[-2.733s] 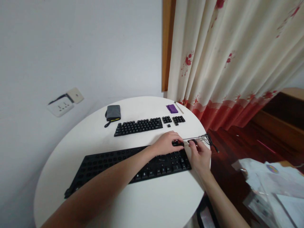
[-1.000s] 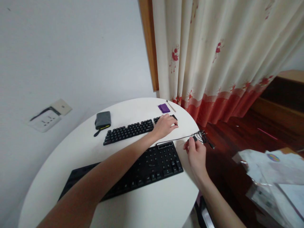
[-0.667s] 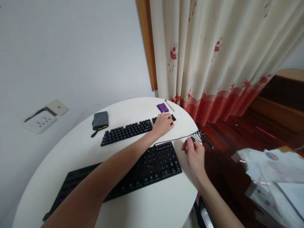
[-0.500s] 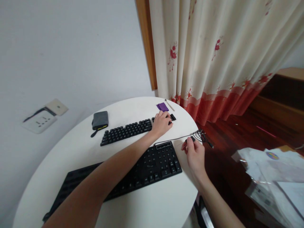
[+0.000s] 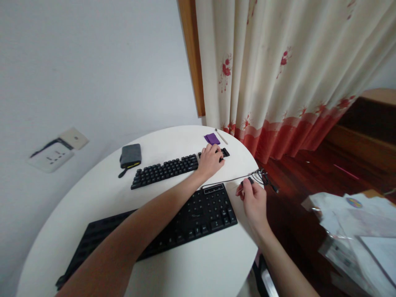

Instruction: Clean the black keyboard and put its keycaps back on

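My left hand (image 5: 210, 160) reaches over the right end of a long block of black keycaps (image 5: 167, 170) lying in rows across the table. Its fingers curl down with the thumb, closed on a black keycap, partly hidden by the hand. Nearer to me lies a black keyboard (image 5: 198, 214), its left part hidden under my forearm; raised keys show at its right end. Off the keyboard's right side, my right hand (image 5: 254, 200) is closed around a small black piece (image 5: 248, 180), from which a thin wire-like line sticks out to the left.
A grey zip pouch (image 5: 130, 154) lies at the back left of the round white table (image 5: 198, 268). Farther right are a purple cloth (image 5: 212, 139) and a thin brush-like stick (image 5: 222, 137). The keyboard's cable (image 5: 260, 176) bunches at the table's right edge, beside papers and plastic bags (image 5: 352, 222).
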A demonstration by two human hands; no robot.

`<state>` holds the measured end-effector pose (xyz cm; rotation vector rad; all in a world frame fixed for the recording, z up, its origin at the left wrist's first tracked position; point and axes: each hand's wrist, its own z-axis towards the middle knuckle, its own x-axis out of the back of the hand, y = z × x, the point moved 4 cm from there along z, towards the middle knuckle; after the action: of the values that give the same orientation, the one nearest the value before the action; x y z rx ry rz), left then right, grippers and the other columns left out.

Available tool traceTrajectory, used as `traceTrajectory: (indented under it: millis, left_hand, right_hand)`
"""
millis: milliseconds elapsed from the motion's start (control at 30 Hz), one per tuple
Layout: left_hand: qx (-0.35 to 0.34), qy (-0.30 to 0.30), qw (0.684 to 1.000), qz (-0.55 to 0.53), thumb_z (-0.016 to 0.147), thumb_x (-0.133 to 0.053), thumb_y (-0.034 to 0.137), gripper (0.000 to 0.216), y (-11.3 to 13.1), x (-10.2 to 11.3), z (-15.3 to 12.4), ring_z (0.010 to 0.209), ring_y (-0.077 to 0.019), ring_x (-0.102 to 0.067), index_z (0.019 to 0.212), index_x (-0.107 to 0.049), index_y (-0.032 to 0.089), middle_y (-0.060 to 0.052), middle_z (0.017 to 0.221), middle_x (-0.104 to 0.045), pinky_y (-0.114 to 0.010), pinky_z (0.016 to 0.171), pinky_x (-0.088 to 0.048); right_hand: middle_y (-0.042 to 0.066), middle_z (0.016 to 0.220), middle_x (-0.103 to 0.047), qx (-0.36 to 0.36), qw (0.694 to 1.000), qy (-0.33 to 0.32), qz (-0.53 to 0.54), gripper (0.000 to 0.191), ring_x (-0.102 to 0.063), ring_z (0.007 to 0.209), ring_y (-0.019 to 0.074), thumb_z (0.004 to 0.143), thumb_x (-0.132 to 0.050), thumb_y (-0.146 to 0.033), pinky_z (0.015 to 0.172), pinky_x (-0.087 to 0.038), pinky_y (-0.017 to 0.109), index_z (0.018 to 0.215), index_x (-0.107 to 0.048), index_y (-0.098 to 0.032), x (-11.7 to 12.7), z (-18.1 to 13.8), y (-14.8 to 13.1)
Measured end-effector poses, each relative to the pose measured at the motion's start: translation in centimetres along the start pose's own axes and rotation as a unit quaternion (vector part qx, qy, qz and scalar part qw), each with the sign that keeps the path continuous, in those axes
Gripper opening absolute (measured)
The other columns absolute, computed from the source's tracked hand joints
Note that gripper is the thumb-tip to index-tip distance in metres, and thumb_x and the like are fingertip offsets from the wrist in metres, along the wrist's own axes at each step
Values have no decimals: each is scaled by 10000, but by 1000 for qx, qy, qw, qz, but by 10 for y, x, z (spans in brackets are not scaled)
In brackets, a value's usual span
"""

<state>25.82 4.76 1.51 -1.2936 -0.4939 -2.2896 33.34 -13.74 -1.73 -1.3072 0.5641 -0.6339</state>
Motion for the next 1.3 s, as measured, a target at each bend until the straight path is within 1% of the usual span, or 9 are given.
traceTrajectory:
  millis: [267,367,500,600,767,900,1033,1167,1300]
  left_hand:
    - [22,14,1000,-4,750,-773,269,308,-14,20,6,1104,-319,-462,1026,-658,196,-86,1174,-593,-455,915,-414]
    - [46,-15,998,-27,774,-722,223,255,-31,35,5,1084,-309,-500,1023,-672,199,-84,1147,-629,-446,919,-430]
    - [84,-53,987,-129,874,-539,139,167,-39,57,-12,873,-203,-602,963,-676,174,-59,970,-697,-339,828,-477]
    - [78,-98,974,-187,891,-525,165,173,-22,68,-35,749,-166,-620,930,-691,188,-29,869,-715,-286,724,-474]
    - [34,-181,956,-230,865,-536,142,193,13,63,-72,666,-142,-607,917,-712,202,9,745,-699,-243,642,-435]
    - [14,-178,943,-281,886,-520,144,204,15,51,-80,663,-131,-596,938,-711,189,15,741,-686,-231,642,-434]
    - [-11,-159,946,-283,892,-520,145,214,13,47,-83,702,-138,-609,965,-716,191,5,783,-699,-237,677,-447]
    - [-36,-150,953,-262,898,-531,156,212,15,48,-86,761,-159,-638,980,-720,207,-6,839,-722,-261,729,-466]
    - [-38,-152,950,-270,903,-518,145,224,15,48,-87,780,-157,-647,990,-714,212,-5,874,-732,-256,728,-469]
  right_hand:
    - [-17,532,-509,4,1000,5,-2,475,-438,504,124,959,-509,-482,521,-329,272,599,-574,-179,0,0,-1]
    - [-21,536,-503,1,1000,5,18,466,-423,496,120,950,-521,-501,503,-316,271,616,-573,-180,0,-1,0]
    - [-1,611,-562,2,998,-3,55,432,-469,545,129,926,-547,-534,510,-348,261,675,-583,-185,-3,-4,1]
    - [11,675,-594,0,996,-16,85,417,-491,575,134,937,-515,-551,515,-371,256,736,-586,-192,-6,-7,1]
    - [20,743,-620,43,991,-111,65,348,-521,630,149,962,-503,-483,585,-421,276,826,-619,-185,-13,-11,0]
    - [-1,719,-576,65,988,-140,4,287,-510,635,151,978,-482,-416,591,-404,274,821,-583,-199,-14,-15,1]
    - [-11,766,-580,99,977,-186,-36,157,-536,680,162,953,-530,-365,636,-424,277,952,-575,-214,-15,-20,-2]
    - [1,780,-604,126,971,-196,-58,176,-534,677,168,956,-516,-359,630,-421,277,940,-616,-215,-14,-21,-7]
    - [18,780,-635,134,952,-264,-74,185,-552,698,183,938,-545,-344,633,-426,280,927,-672,-211,-17,-24,-11]
